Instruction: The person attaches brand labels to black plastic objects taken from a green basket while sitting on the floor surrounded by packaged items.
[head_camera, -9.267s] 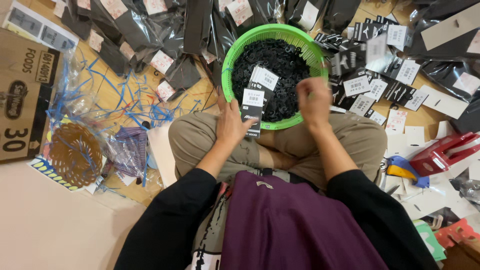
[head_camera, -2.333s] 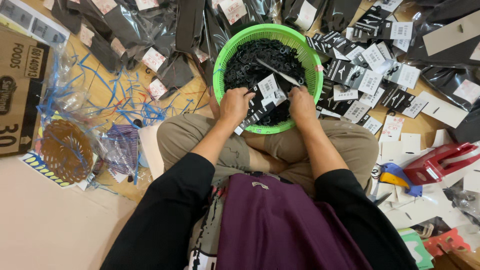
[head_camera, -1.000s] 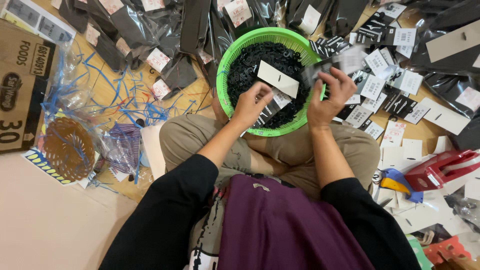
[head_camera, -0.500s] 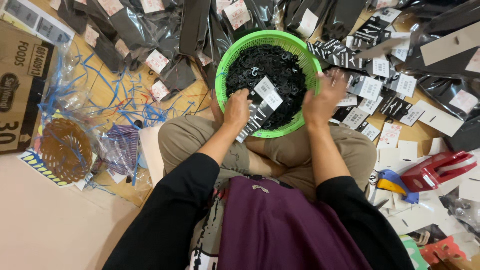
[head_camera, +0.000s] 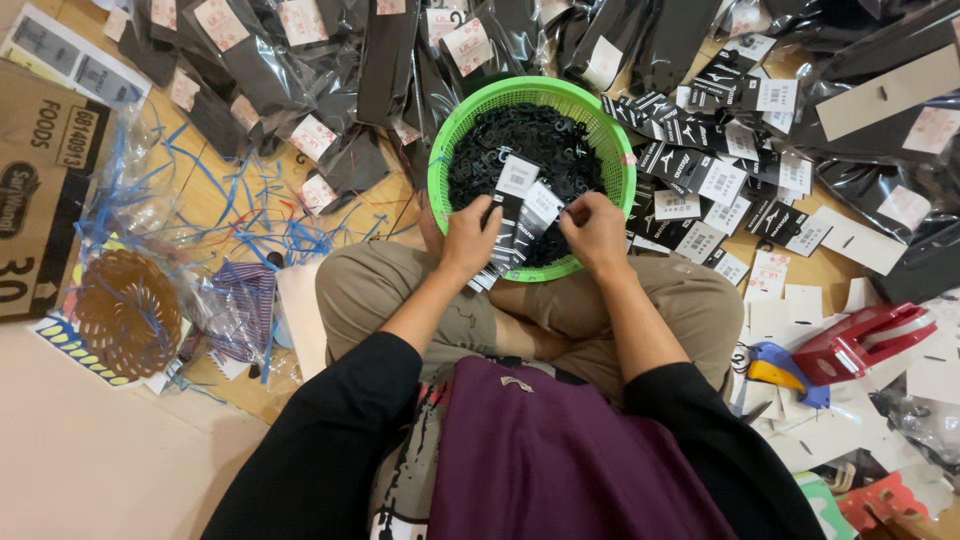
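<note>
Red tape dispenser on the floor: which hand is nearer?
Right. The right hand is at the green basket's near rim, on the red tape dispenser's side; the left hand lies further away.

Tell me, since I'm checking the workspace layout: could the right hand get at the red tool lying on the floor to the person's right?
Probably yes. The right hand is at the green basket, and the red tool lies uncovered beside the right knee, with only flat cards between.

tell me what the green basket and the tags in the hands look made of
The green basket looks like moulded plastic: glossy, with a fine lattice of holes in its wall. The black-and-white tags held by the left hand and right hand look like thin printed card, flat and stiff, possibly laminated.
</note>
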